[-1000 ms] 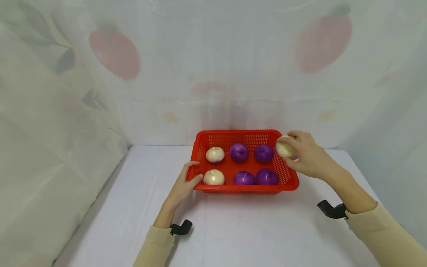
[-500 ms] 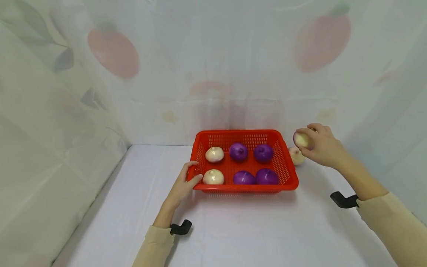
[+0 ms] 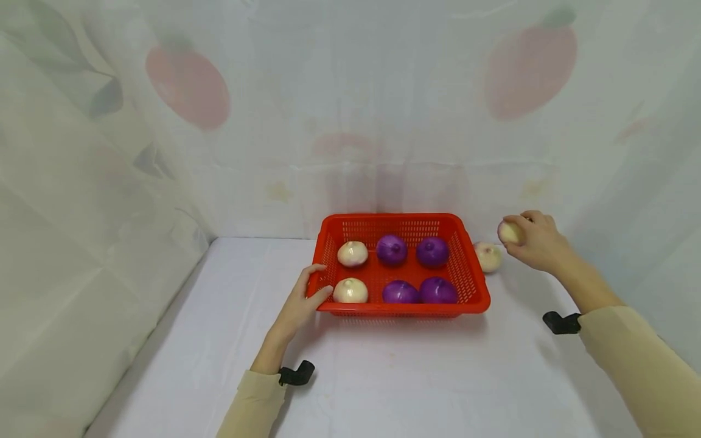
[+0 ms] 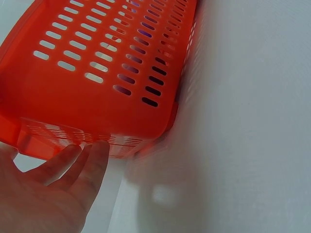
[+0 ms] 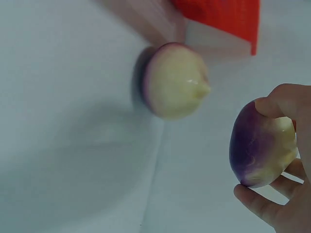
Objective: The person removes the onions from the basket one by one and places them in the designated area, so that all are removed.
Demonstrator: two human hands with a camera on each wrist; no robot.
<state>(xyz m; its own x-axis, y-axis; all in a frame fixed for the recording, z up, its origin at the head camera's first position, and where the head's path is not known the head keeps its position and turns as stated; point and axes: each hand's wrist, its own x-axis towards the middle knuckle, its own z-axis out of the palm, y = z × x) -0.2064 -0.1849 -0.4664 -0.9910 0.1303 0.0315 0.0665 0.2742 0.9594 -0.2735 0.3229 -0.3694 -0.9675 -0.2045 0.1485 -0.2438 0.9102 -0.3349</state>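
A purple-and-cream turnip (image 5: 257, 145) is pinched between the thumb and fingers of my right hand (image 3: 539, 243), raised to the right of the red basket (image 3: 405, 309). Below and left of that hand, another turnip (image 3: 487, 257) lies beside the basket's right wall; its cream pointed end shows in the right wrist view. My left hand (image 3: 298, 304) grips the basket's front left corner, thumb at the rim and fingers (image 4: 95, 165) against the outer wall. Inside the basket, two cream turnips (image 3: 351, 291) sit on the left and several purple ones (image 3: 391, 250) in the middle and right.
The basket stands on a white-covered table (image 3: 394, 377), close to the back curtain (image 3: 350, 121) printed with faded fruit. A pale sheet (image 3: 93, 243) hangs along the left side, and another curtain (image 3: 652, 201) borders the right.
My right hand has carried its turnip rightward, away from the basket's right rim. The turnip beside the basket has come into view. My left hand and the basket stay put.
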